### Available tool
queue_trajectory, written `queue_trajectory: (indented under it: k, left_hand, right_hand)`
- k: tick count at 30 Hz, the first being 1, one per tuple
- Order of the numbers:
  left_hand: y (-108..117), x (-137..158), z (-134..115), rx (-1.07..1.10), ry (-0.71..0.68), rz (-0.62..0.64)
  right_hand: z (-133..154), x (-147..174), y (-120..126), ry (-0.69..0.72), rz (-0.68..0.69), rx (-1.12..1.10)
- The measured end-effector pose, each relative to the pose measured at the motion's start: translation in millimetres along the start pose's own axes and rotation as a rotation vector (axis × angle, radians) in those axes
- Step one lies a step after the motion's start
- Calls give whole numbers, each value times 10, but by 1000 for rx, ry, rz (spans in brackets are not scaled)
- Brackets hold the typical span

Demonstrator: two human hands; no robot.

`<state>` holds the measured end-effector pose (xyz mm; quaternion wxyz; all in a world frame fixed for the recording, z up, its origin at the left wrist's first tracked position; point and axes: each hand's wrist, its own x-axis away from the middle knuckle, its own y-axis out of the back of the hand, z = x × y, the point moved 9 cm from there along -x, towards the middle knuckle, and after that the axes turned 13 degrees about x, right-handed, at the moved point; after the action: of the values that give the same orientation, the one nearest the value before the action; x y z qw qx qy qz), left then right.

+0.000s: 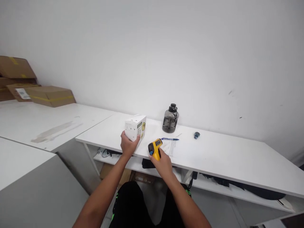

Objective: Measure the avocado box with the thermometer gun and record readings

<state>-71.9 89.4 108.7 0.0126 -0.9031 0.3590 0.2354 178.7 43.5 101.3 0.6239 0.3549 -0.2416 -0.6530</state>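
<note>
My left hand (127, 145) is wrapped round the lower part of a white printed carton (131, 128), which has green and yellow pictures on its right side. The carton is at the table's front edge, slightly tilted; I cannot tell whether it touches the top. In my right hand (163, 163) is a yellow and black infrared thermometer (155, 148), gripped by its handle, its small screen facing me. Just beyond the thermometer a blue pen (170, 139) lies on the white table (218, 152).
A dark translucent water bottle (169, 119) stands near the wall, with a small bluish object (196, 135) to its right. Cardboard boxes (51, 96) are piled on the left table. Under the tabletop runs a shelf (136, 164) with cables and dark items, above my knees.
</note>
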Motion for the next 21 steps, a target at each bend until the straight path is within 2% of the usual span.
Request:
queue_trajectory:
  k: [2,4,9,11,17,21]
  left_hand:
    - [-59,-6,89,-19,23,6]
    - [-88,1,162,-34,50,14]
    - [-103,-2,230,-7,62,23]
    - [-106,-11,232,16,44,20]
    - [-90,-21,252,43,23,-31]
    - [-84,-30,238,83,12,-48]
  right_hand:
    - [147,-262,-159,-26,38,87]
    - [242,-453,-330,-64,87,68]
    - [294,-685,-603,-142,127,-29]
    - [320,-720,-679,-112,122,-28]
    - [449,-719,-804,16,-14,92]
    - [447,-781,-865,63,85,126]
